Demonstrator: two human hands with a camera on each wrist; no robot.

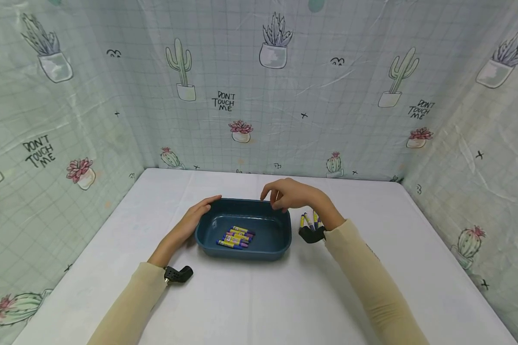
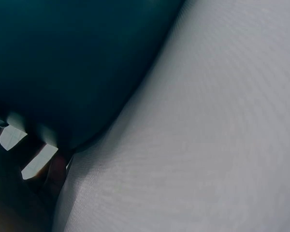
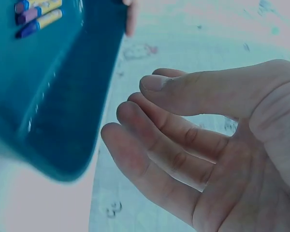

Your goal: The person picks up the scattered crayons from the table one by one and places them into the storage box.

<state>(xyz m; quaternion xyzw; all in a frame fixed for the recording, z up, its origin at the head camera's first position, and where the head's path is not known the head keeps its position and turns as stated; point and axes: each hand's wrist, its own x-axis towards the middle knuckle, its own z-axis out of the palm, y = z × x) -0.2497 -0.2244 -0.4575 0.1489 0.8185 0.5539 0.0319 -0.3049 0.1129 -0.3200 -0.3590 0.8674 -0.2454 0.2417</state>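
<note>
Several crayons in yellow and blue wrappers lie in a dark teal plastic bin on the white table. My left hand rests along the bin's left rim, fingers stretched toward its back corner. The left wrist view shows fingers against the outer wall. Over the bin's back right corner hovers my right hand, loosely bent. In the right wrist view, a gap shows between thumb and fingers, and nothing is held. More crayons lie right of the bin, partly hidden by the right wrist.
A white cloth covers the table. Patterned sheets with potted cacti close in the back and both sides. Black wrist cameras are strapped on both arms, the right one low over the loose crayons.
</note>
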